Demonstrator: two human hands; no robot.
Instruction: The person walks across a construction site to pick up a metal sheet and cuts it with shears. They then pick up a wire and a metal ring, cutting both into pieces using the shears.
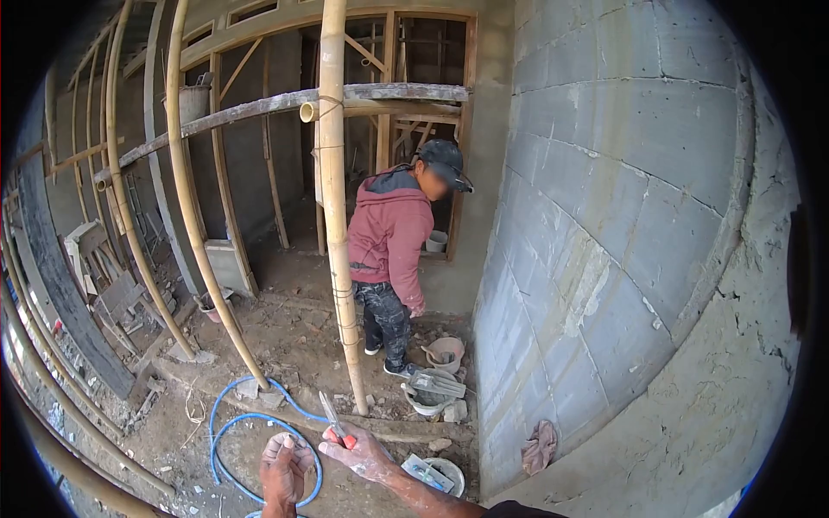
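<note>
In my right hand (pixel 370 457), smeared with pale dust, is a red-handled tool (pixel 332 413) with a long, pointed metal end, which could be pliers or scissors. Its tip points up and away from me. My left hand (pixel 283 470) is just to the left, palm towards me, with fingers curled and thumb drawn in; anything pinched there is too small to make out. Below and behind both hands, a blue hose (pixel 226 425) lies looped on the dirt ground.
Bamboo poles (pixel 344 276) rise in front of me, one tied to a horizontal pole. A person in a red hoodie (pixel 393 229) bends beside buckets (pixel 445 352). A grey block wall (pixel 596 216) stands right, with a rag (pixel 540 447). A white bucket (pixel 451 470) is below my right forearm.
</note>
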